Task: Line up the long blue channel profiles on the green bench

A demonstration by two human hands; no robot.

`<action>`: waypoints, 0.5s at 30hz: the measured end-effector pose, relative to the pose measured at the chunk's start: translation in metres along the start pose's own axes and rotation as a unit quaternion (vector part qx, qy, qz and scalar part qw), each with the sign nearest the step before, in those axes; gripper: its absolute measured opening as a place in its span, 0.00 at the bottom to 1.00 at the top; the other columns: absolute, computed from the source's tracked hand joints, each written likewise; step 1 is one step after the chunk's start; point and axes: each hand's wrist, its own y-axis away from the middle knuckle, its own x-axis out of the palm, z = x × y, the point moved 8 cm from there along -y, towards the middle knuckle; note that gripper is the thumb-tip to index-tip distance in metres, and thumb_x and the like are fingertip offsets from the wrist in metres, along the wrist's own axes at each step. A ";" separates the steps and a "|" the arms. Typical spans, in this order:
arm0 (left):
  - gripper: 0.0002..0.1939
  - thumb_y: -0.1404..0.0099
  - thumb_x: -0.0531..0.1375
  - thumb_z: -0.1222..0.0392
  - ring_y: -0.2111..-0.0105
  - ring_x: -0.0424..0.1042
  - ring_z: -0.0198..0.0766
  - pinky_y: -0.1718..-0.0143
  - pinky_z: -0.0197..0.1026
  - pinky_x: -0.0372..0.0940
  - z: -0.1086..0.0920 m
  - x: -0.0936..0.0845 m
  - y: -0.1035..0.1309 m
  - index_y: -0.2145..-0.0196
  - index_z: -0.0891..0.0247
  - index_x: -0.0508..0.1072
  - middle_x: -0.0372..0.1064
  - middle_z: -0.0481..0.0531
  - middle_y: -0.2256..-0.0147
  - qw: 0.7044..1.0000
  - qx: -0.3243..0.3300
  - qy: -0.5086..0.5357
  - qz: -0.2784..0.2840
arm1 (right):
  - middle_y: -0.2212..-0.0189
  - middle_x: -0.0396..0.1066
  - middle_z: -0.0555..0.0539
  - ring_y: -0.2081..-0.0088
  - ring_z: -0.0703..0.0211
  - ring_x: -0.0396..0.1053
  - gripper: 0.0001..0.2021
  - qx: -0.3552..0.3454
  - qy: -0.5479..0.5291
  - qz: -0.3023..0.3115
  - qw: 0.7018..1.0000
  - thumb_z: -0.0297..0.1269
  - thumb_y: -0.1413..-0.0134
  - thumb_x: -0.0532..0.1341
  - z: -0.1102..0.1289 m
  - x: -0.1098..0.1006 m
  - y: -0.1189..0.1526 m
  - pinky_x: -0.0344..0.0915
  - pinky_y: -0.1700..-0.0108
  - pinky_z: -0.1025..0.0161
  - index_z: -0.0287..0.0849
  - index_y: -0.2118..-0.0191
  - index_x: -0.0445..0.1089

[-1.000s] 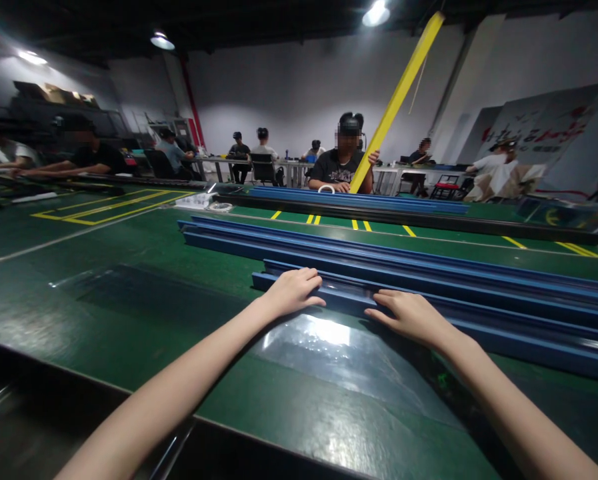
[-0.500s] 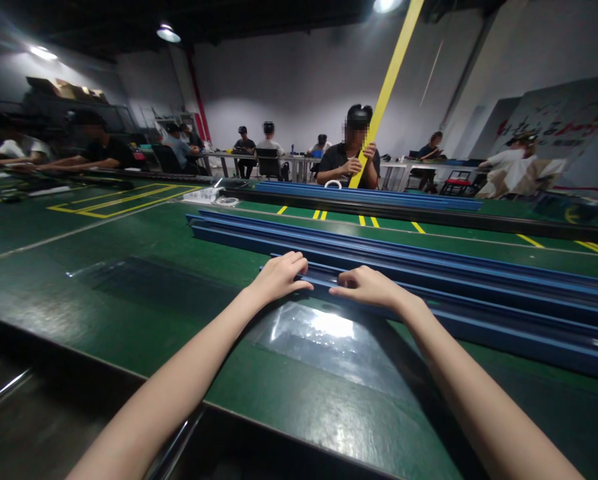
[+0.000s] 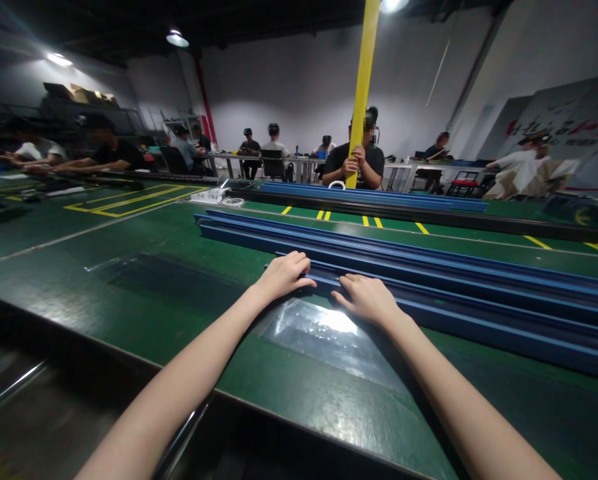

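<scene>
Nearest me on the table lies a long blue channel profile (image 3: 449, 315), running off to the right. My left hand (image 3: 285, 275) is at its left end, fingers curled over it and thumb stretched along the near side. A short gap to the right, my right hand (image 3: 367, 297) has its fingertips hooked on the near rim, the thumb pointing left in front. Both hands are closed on the profile; the undersides of the fingers are hidden. Just in front, a shiny clear plastic sheet (image 3: 323, 340) lies flat on the green table.
More blue profiles (image 3: 403, 252) lie parallel just behind. Farther back are a long black bar (image 3: 409, 215) and another blue profile (image 3: 379, 197). Across the table a co-worker (image 3: 336, 162) holds a tall yellow strip (image 3: 363, 73). The green table (image 3: 129, 313) ends close to me.
My right hand has shifted slightly lower, its thumb dropping along the near side. The left hand stays at the profile's end. The co-worker's yellow strip has swung more upright.
</scene>
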 end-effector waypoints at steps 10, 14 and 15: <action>0.23 0.43 0.49 0.38 0.69 0.61 0.35 0.71 0.35 0.54 0.002 -0.004 0.001 0.74 0.63 0.63 0.63 0.49 0.72 0.999 0.000 -0.028 -0.029 | 0.66 0.69 0.45 0.64 0.58 0.67 0.19 0.002 0.000 0.009 1.000 0.47 0.43 0.41 0.000 0.003 0.000 0.54 0.69 0.65 0.42 0.64 0.63; 0.24 0.45 0.49 0.37 0.70 0.61 0.35 0.72 0.35 0.53 0.005 -0.005 0.003 0.75 0.64 0.64 0.64 0.49 0.73 0.998 -0.006 -0.038 -0.051 | 0.66 0.69 0.45 0.65 0.58 0.67 0.19 0.006 0.000 0.012 1.000 0.47 0.43 0.41 -0.001 0.003 0.000 0.54 0.69 0.65 0.42 0.63 0.63; 0.25 0.45 0.49 0.36 0.71 0.61 0.35 0.72 0.35 0.53 0.006 -0.004 0.003 0.75 0.64 0.63 0.64 0.49 0.73 0.998 -0.009 -0.040 -0.056 | 0.66 0.69 0.45 0.65 0.58 0.67 0.19 0.005 -0.001 0.012 1.000 0.47 0.43 0.41 0.000 0.003 0.000 0.54 0.69 0.65 0.42 0.63 0.63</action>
